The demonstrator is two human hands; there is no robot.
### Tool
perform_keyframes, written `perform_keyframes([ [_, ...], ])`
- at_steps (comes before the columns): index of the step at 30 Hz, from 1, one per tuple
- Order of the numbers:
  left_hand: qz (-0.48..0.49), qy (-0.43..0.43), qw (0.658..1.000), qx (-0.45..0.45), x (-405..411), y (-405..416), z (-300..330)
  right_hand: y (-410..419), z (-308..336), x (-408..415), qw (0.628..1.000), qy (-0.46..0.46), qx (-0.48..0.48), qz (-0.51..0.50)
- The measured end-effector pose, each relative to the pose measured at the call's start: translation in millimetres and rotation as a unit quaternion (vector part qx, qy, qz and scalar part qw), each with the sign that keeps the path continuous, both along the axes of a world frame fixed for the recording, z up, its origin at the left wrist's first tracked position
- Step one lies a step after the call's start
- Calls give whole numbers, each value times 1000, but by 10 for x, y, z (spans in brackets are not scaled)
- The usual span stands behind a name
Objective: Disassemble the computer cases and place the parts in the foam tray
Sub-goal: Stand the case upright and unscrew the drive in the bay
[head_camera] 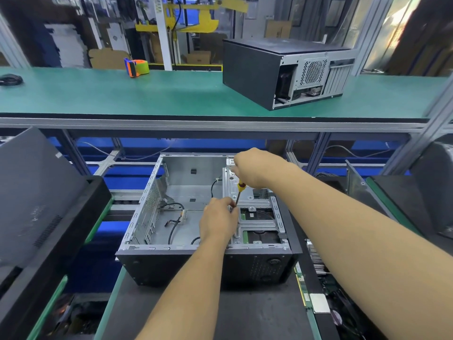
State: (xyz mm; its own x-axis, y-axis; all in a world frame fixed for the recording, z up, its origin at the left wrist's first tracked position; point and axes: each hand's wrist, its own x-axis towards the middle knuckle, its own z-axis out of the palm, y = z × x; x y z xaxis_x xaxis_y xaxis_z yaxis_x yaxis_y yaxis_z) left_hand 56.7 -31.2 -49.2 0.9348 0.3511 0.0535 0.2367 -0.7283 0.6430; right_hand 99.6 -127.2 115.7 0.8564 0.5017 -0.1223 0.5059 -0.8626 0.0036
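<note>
An open computer case (147,212) lies on its side in front of me, its silver inside showing with loose black cables on the floor. A metal drive bracket (255,217) fills its right half. My right hand (255,168) grips the yellow handle of a screwdriver (239,192), whose shaft points down at the bracket's left edge. My left hand (218,219) holds the shaft near its tip, fingers curled against the bracket. The screw itself is hidden by my fingers.
A second, closed black case (257,69) stands on the green upper shelf (122,94), with a tape dispenser (136,67) to its left. Black case panels (36,204) lean at left. Circuit boards and parts (316,285) lie at right. Another dark unit (429,192) sits far right.
</note>
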Motion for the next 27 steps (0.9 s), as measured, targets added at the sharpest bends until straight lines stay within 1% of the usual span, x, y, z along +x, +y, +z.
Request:
perform_keyframes([
  [3, -1, -1, 1000, 4, -9, 5, 5, -18, 22, -19, 999, 40, 28, 23],
  [5, 1, -2, 1000, 7, -12, 9, 17, -29, 44, -37, 997, 63, 26, 26],
  [10, -1, 3, 1000, 1, -13, -2, 38, 5, 42, -12, 1000, 8, 13, 2],
  [12, -2, 4, 1000, -1, -16, -3, 42, 0, 49, -21, 999, 23, 16, 15],
  [14, -2, 1, 1000, 2, -18, 1, 40, -20, 62, -40, 998, 61, 15, 28],
  [15, -2, -1, 1000, 2, -22, 4, 38, -27, 55, -38, 998, 60, 10, 27],
  [19, -1, -1, 1000, -3, -24, -4, 49, -23, 52, 1, 1000, 2, 1, 0],
  [21, -2, -2, 1000, -3, -29, -4, 49, -13, 47, 2, 1000, 10, 1, 22],
  [24, 0, -6, 1000, 0, -30, -3, 50, -39, 47, -22, 997, 60, 10, 43],
  [27, -2, -7, 1000, 0, -37, -3, 50, -15, 25, -34, 999, 31, 28, 5],
])
